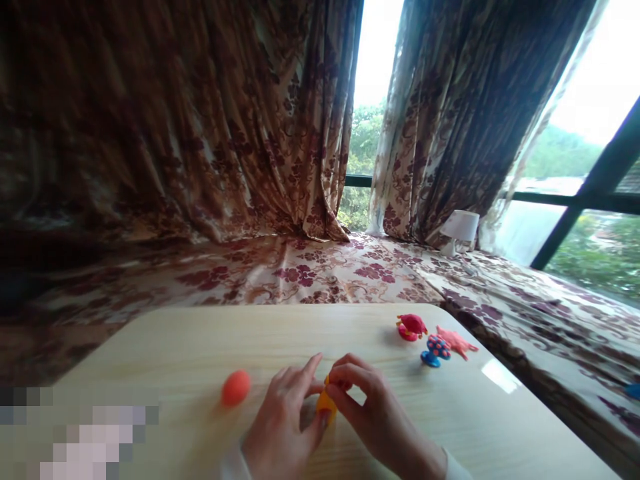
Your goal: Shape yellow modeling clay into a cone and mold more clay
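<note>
Both hands low centre on pale table (175, 347). Left hand (283, 427) and right hand (380, 417) pinched together on yellow clay piece (325, 404), fingertips closed around it. Orange clay ball (235, 388) at 9 o'clock, apart. Blue mushroom figure (436, 349), pink crab figure (411, 327), salmon flat figure (456, 341) at 2 o'clock. White lamp (460, 230) beyond, by floral curtains (200, 133).

One head camera looks forward and down from close above the desk (200, 347); both hands' grip sits low and central, curtains (200, 133) and window (575, 100) far beyond it.
</note>
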### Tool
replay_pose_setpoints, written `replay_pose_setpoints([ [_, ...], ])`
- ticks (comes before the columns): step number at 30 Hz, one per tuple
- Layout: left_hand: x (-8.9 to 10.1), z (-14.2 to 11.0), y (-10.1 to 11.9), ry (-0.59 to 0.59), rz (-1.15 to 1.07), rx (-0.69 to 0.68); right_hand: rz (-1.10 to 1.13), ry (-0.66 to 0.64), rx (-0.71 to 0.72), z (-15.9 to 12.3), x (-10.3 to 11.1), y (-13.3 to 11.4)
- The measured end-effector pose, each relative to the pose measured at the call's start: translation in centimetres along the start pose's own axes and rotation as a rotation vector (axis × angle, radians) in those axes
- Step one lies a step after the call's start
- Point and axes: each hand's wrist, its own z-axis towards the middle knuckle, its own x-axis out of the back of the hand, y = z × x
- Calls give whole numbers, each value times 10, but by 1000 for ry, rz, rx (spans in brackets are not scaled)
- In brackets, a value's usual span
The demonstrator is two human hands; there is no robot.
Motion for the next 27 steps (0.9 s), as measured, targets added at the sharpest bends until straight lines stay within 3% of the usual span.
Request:
replay_pose_setpoints([
  [20,2,1,6,13,38,4,2,51,13,2,6,-10],
  [27,-4,1,-2,16,51,-9,0,79,45,5,5,-8],
])
